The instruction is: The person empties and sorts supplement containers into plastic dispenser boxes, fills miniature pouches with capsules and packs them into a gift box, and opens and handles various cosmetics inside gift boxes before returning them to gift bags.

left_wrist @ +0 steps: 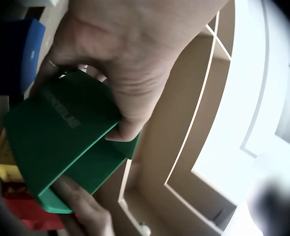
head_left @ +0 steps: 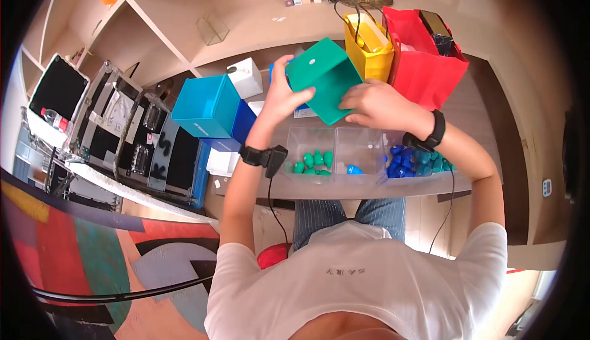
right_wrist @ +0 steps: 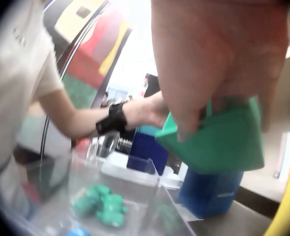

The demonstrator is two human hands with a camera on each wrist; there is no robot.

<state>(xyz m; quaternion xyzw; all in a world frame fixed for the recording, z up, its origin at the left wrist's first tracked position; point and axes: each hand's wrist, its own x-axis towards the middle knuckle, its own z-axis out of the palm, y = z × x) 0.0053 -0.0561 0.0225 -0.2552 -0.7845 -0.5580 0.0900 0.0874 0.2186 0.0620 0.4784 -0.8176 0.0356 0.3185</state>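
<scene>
Both hands hold an open-topped green box (head_left: pixel 316 63) tilted above the table. My left hand (head_left: pixel 284 94) grips one side wall, its thumb over the rim. At the opposite edge, my right hand (head_left: pixel 388 106) pinches the wall with its fingers at the opening. White lettering shows on the box's outer face (left_wrist: pixel 61 123) in the left wrist view. Below the hands, clear plastic bins (head_left: pixel 362 142) stand at the near table edge. Small green pieces (head_left: pixel 316 158) lie in the left one and a bright blue piece (head_left: pixel 354 170) in the middle one.
Dark blue pieces (head_left: pixel 401 160) and teal pieces (head_left: pixel 432 163) fill the right bin. A teal box (head_left: pixel 206 103), a dark blue box (head_left: pixel 243 122) and a white box (head_left: pixel 247 77) stand left. Yellow (head_left: pixel 376 63) and red (head_left: pixel 430 72) bags stand behind right. A blue box (right_wrist: pixel 211 191) stands beneath the green one.
</scene>
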